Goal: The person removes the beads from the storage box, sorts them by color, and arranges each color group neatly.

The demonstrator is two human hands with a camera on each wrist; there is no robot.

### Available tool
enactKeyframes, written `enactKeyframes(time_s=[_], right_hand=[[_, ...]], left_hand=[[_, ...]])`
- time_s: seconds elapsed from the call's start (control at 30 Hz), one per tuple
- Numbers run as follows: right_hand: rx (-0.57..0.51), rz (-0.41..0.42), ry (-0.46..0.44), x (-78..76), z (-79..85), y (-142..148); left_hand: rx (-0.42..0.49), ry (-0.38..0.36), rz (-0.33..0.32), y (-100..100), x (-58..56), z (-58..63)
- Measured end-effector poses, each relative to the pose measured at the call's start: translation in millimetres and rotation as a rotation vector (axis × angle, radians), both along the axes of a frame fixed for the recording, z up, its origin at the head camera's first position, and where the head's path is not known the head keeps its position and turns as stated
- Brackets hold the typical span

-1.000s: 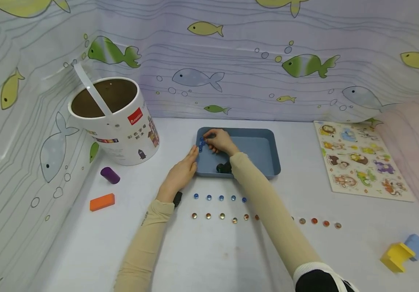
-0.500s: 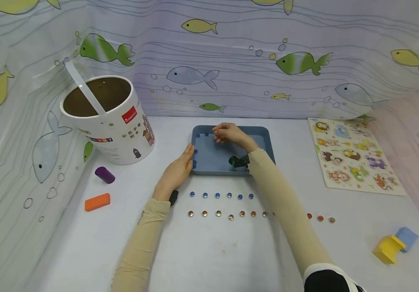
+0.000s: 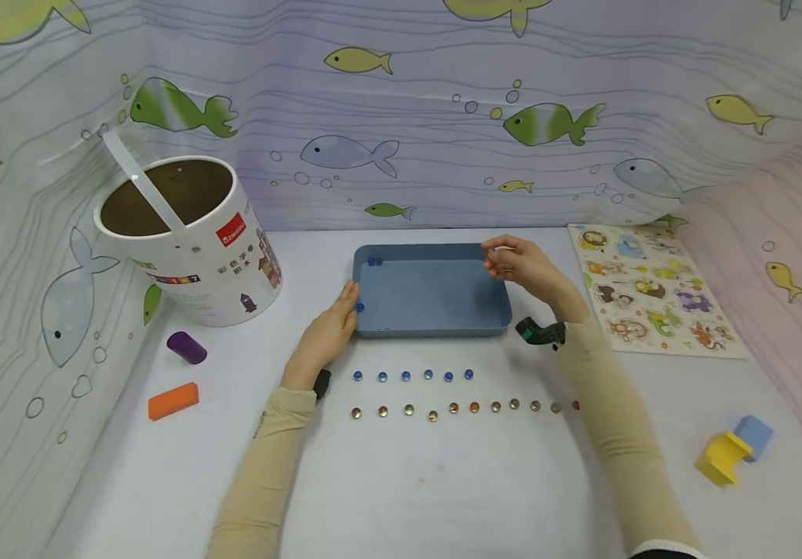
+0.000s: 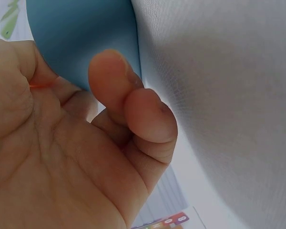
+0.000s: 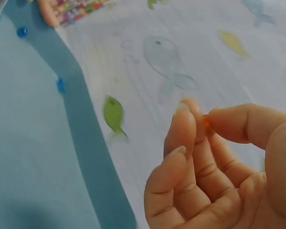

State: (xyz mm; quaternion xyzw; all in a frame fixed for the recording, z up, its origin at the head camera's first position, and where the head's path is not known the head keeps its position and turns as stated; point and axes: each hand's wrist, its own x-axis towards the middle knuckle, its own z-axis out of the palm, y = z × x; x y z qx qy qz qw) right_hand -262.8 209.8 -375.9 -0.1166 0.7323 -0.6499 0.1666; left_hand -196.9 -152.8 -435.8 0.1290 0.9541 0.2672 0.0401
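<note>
A shallow blue-grey tray lies on the white table in the head view. My left hand rests along its left side with the fingers stretched out. Over the tray's back right corner, my right hand is raised. In the right wrist view its thumb and forefinger pinch a tiny orange bead, mostly hidden by the fingertips. Blue beads lie in the tray's back left corner, and another blue bead is near the left fingertips.
Before the tray run a row of blue beads and a longer row of amber beads. A white bucket, purple cylinder and orange block stand left. Right are an animal puzzle board, yellow block and blue block.
My right hand has swung from the tray's left end to its right edge. Blue beads inside have rolled about along the left end. My left hand stays against the tray.
</note>
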Motion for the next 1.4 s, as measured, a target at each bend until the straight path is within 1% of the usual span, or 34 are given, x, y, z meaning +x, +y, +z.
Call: enactKeyframes(time_s=[0.1, 0.23, 0.3, 0.37, 0.43, 0.53, 0.6, 0.7, 0.8, 0.9, 1.0, 1.13, 1.23, 1.4], right_hand=[[-0.055, -0.035, -0.014, 21.8, 2.2, 31.7], [-0.137, -0.093, -0.045, 55.8, 5.8, 70.4], [-0.148, -0.123, -0.049, 74.1, 5.1, 87.4], [-0.136, -0.158, -0.049, 92.0, 2.2, 101.5], [-0.087, -0.183, -0.043, 108.5, -2.5, 113.3], [0.018, -0.205, -0.044, 129.5, -11.0, 128.0], [0.103, -0.218, -0.046, 141.4, -17.1, 137.5], [0.214, -0.242, -0.075, 156.3, -25.2, 151.6], [0.316, -0.241, -0.106, 167.4, -32.2, 164.9], [0.392, -0.203, -0.133, 173.6, -38.1, 174.5], [0.46, -0.143, -0.164, 175.5, -43.7, 179.1], [0.519, -0.086, -0.247, 176.3, -51.7, 180.6], [0.548, -0.085, -0.293, 179.0, -56.6, 180.8], [0.575, -0.12, -0.307, 185.4, -59.0, 182.6]], left_hand=[[0.006, -0.004, -0.007, 1.1, 0.0, -0.6], [0.017, -0.006, -0.017, 2.8, 0.0, -0.9], [0.018, -0.011, -0.017, 2.8, 0.4, -0.8], [0.021, -0.016, -0.014, 2.1, 1.1, -0.3], [0.018, -0.021, -0.005, 0.1, 1.8, 0.0], [0.02, -0.028, 0.017, -4.0, 3.8, 1.6], [0.019, -0.033, 0.026, -6.8, 5.0, 2.1], [0.02, -0.035, 0.033, -9.8, 5.7, 2.4], [0.02, -0.031, 0.03, -10.7, 4.5, 1.5], [0.015, -0.03, 0.025, -10.4, 2.9, -0.3], [0.012, -0.03, 0.023, -9.2, 1.9, -1.6], [0.019, -0.03, 0.019, -6.1, 1.3, -1.8], [0.025, -0.033, 0.01, -3.0, 0.9, -1.2], [0.02, -0.027, -0.007, 1.4, -0.7, 0.2]])
